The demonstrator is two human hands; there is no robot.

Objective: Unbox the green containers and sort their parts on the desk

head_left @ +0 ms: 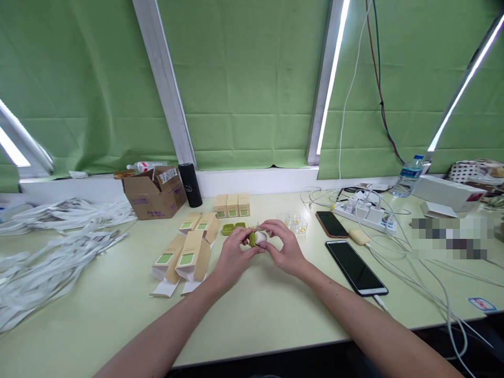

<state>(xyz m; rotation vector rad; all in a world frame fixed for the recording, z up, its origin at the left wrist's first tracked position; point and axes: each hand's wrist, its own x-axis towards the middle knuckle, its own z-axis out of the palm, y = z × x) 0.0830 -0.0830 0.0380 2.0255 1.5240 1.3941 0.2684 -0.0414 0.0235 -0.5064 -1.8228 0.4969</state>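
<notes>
We see both hands meeting at the middle of the frame above the desk. The left hand and the right hand each have their grip closed on a small green-and-white round object, held between the fingertips just over the desk surface. Just behind it, toward the upper middle, lie two small green lids and a few clear cups. Left of the hands, four opened tan cartons lie flat, and three upright tan boxes stand behind. Right of the hands lie two phones, the nearer one just beside the right forearm. A brown cardboard box sits at upper left.
</notes>
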